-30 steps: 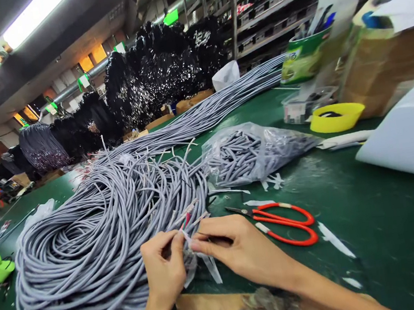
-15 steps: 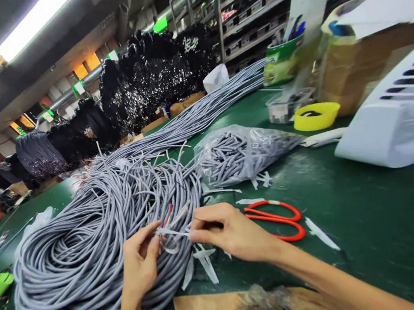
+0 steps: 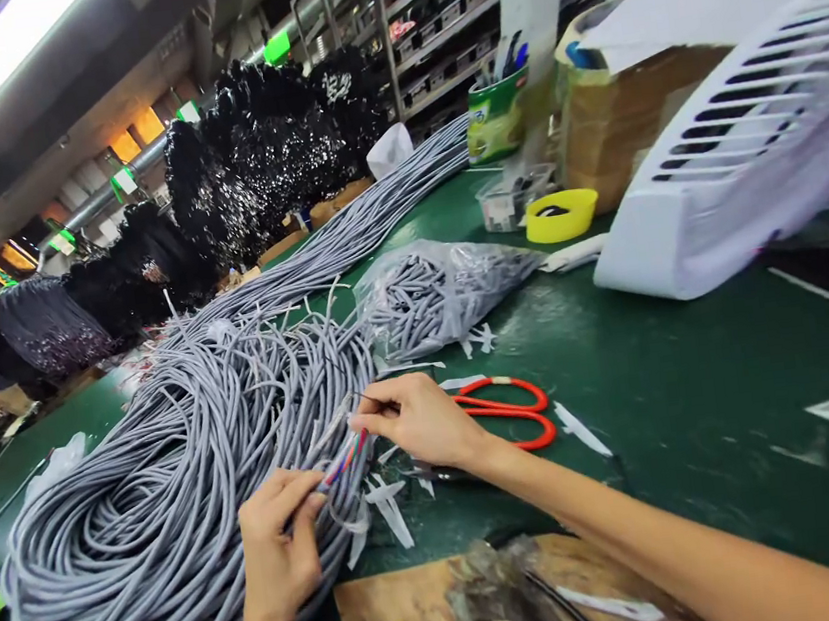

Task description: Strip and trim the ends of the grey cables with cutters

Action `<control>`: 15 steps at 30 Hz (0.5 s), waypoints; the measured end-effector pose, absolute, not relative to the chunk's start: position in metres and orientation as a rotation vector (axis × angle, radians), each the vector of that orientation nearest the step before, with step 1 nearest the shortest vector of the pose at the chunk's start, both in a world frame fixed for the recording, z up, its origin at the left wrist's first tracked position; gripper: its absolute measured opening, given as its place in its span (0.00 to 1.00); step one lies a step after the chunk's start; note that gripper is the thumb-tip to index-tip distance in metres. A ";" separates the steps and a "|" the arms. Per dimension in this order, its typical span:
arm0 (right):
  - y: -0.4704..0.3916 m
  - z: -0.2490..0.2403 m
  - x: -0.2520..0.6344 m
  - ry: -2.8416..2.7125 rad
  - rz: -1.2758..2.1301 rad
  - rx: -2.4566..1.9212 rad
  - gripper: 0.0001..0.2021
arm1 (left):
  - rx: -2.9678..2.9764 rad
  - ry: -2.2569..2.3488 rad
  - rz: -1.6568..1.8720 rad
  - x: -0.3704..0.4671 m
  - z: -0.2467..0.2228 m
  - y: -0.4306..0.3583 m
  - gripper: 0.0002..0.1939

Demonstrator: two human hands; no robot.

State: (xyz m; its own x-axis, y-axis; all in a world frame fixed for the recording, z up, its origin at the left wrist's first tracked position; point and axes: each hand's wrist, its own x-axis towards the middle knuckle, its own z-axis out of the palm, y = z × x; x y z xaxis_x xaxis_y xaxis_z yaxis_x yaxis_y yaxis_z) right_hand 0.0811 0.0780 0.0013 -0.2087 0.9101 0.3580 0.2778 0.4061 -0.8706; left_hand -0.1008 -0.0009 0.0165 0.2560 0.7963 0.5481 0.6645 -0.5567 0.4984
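Observation:
My left hand [image 3: 281, 543] is closed in a pinch on a grey cable close to its stripped end. From that end, thin coloured wires [image 3: 343, 462] in red, blue and green stretch toward my right hand [image 3: 420, 421], whose thumb and forefinger are pinched on their tips. Whitish wrapping strands [image 3: 333, 421] hang loose around the wires. Both hands are over the edge of a large coil of grey cables [image 3: 128, 507]. Red-handled scissors [image 3: 540, 416] lie just beyond my right wrist, their blades partly hidden by it.
A clear bag of short grey pieces [image 3: 432, 293] lies behind the coil. To the right are a yellow tape ring [image 3: 561, 216], a green can of pens [image 3: 497, 119] and a white slotted plastic housing [image 3: 649, 246]. A stained board [image 3: 384, 616] lies in front, with white scraps [image 3: 390, 510] nearby.
My right hand has moved from the white strip to the coloured wire tips, which are now drawn out straighter. The view has shifted to the right.

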 end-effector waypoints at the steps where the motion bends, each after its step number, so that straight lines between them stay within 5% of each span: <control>1: 0.077 0.002 0.081 -1.722 0.854 -1.039 0.10 | 2.285 1.404 1.259 -0.102 0.017 0.000 0.10; 8: 0.064 0.014 0.105 -2.134 1.086 -0.858 0.11 | 1.541 1.445 1.461 -0.104 0.008 0.019 0.15; 15: 0.062 -0.001 0.117 -2.678 0.568 -1.275 0.05 | 1.415 1.243 1.263 -0.107 0.009 0.019 0.22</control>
